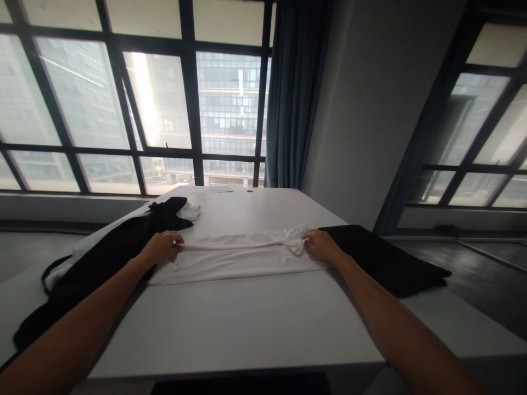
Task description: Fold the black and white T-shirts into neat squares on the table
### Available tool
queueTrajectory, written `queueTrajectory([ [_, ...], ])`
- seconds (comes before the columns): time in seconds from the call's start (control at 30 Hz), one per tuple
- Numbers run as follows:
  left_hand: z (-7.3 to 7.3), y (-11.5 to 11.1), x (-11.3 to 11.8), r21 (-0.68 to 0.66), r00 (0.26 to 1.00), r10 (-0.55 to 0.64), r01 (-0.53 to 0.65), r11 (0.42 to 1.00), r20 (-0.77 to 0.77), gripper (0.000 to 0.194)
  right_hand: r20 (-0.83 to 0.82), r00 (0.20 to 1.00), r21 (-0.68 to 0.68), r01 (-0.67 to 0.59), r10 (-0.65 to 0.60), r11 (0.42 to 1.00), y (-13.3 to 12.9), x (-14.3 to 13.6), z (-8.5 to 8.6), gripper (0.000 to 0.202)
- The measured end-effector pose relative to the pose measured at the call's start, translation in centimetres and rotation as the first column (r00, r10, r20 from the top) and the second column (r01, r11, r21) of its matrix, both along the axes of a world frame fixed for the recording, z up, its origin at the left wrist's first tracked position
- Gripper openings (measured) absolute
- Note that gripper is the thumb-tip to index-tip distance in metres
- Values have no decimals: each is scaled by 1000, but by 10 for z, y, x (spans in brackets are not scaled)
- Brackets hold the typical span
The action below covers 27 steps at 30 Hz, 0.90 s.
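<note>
A white cloth garment (234, 260) lies stretched sideways across the table, with a folded edge running along its middle. My left hand (163, 247) pinches its left end, fingers closed on the fabric. At the opposite end my right hand (321, 245) grips a bunched corner between thumb and fingers. Which kind of garment it is I cannot tell. Beside my left forearm is a heap of black clothing (111, 258), with some white fabric (190, 212) showing at its far end. A flat black folded cloth (379, 258) rests to the right of my right hand.
The white table (242, 329) reaches toward the windows. Some papers (214, 189) and a dark round spot (249, 191) are at its far end. A blue curtain (290, 99) hangs beside a grey pillar (362, 109) behind the table.
</note>
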<state>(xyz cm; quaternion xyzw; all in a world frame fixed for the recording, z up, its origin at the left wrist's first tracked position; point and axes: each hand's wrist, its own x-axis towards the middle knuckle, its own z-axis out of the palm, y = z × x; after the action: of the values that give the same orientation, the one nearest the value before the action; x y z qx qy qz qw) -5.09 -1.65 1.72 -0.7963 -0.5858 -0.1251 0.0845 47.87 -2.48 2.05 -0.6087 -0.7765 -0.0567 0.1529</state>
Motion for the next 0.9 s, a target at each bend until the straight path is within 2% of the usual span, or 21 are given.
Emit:
queueTrajectory([
  [0.07,3,-3,-3,21,1000,10,-11,1000,7,26,-72,997,101,3,5,995,-3,2,5,32],
  [0.1,5,-4,-6,20,1000,12,-12,1000,7,26,-95,995,104,3,7,995,-5,4,8,31],
  [0.17,8,-7,-9,-4,1000,-8,8,1000,0,27,-102,995,-61,-20,14,998,-10,10,14,31],
  [0.23,8,-9,-8,-31,998,-61,61,998,8,37,-77,997,-313,-47,24,949,-15,16,18,44],
  [0.27,6,-9,-6,-34,995,-95,96,995,23,43,-63,998,-379,-43,20,924,-17,17,18,55],
  [0.33,0,-8,3,-30,985,-162,163,986,59,53,-21,999,-346,24,-33,938,-18,16,17,77],
  [0.4,-10,-6,15,-74,975,-211,216,974,62,61,18,991,-257,133,-133,957,-17,7,11,88],
  [0.43,-16,-5,19,-120,973,-223,228,966,54,65,36,983,-262,181,-177,948,-16,1,6,90],
  [0.53,-28,-2,23,-262,977,-211,212,941,33,71,114,965,-393,263,-237,881,-15,-23,-15,95],
  [0.6,-30,1,17,-316,983,-178,180,931,38,72,156,954,-408,299,-257,862,-12,-38,-28,96],
  [0.73,-28,8,1,-350,999,-37,42,936,22,75,152,964,-365,261,-220,893,15,-58,-39,92],
  [0.83,-26,10,-1,-343,999,52,-48,938,2,76,148,981,-371,171,-124,913,55,-67,-33,87],
  [0.9,-26,8,3,-333,998,65,-61,941,-2,76,161,973,-327,209,-164,922,84,-73,-28,83],
])
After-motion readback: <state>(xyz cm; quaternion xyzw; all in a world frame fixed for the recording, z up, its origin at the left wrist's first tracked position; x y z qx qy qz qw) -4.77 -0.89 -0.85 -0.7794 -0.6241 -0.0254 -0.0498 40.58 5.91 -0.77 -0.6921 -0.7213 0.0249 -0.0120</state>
